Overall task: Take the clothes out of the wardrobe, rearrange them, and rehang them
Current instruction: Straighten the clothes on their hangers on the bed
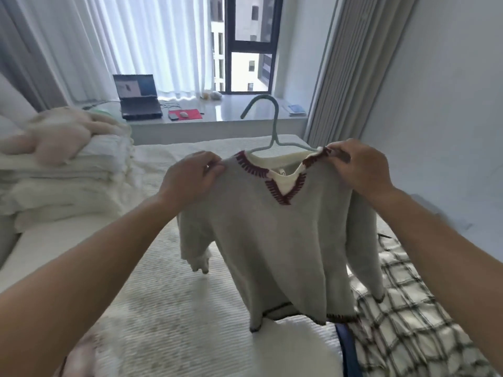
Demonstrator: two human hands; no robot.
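A grey V-neck sweater with dark red stitched trim and a white inner collar hangs in the air above the bed. A light blue hanger sits inside its neck, hook sticking up. My left hand pinches the sweater's left shoulder. At the right shoulder, beside the collar, my right hand grips the fabric. The sweater's hem hangs just above the bed.
The bed has a white textured cover. A checked garment lies at the right, with a blue piece beside it. Folded white bedding with a pink item is piled at the left. A laptop stands on the window ledge.
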